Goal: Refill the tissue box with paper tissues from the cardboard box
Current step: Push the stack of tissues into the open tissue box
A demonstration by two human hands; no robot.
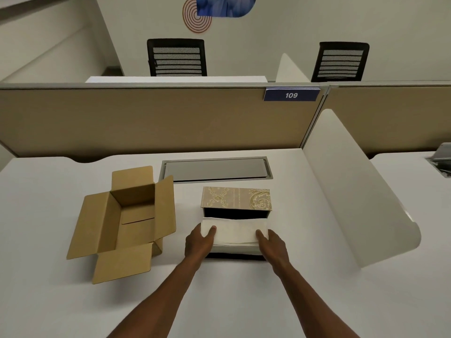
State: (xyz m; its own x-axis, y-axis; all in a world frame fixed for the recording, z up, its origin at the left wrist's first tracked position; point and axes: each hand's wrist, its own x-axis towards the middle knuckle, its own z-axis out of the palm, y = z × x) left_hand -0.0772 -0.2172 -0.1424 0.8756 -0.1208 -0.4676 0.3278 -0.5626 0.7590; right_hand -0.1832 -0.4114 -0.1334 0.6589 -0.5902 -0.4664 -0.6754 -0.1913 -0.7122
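White stack of paper tissues point(235, 231) clamped at its ends between my left hand point(199, 241) and right hand point(273, 242), half lowered into the patterned beige tissue box point(236, 197). Brown cardboard box point(127, 220) at 9 o'clock looks empty. Remaining: seat stack, close lid.

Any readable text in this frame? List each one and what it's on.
"109": white digits on the blue plate clipped to the top edge of the tan partition.
Cardboard box: no print visible.
Tissue box lid: ornamental pattern only, no words.
Wall graphic: rings and a blue shape, no lettering.
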